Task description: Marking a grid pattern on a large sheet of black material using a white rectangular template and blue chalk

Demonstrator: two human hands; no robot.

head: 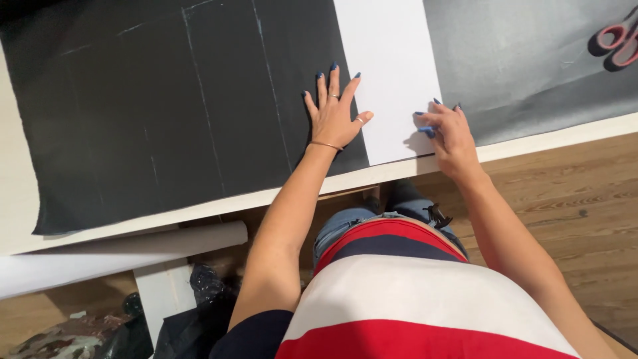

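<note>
White paper strip [389, 73] lay flat across black chalk-marked fabric [166, 113] on the desk [571, 133]. Left hand [334, 113] pressed flat, fingers spread, at the strip's left edge; right hand [446, 129] pinched its lower right corner.

Bystanders around the worktop
Red-handled scissors [618, 41] at far right edge; white paper roll [119, 256] under the worktop [565, 136] rim; dark plastic bags [199, 312] on wooden floor [565, 199] lower left.
</note>
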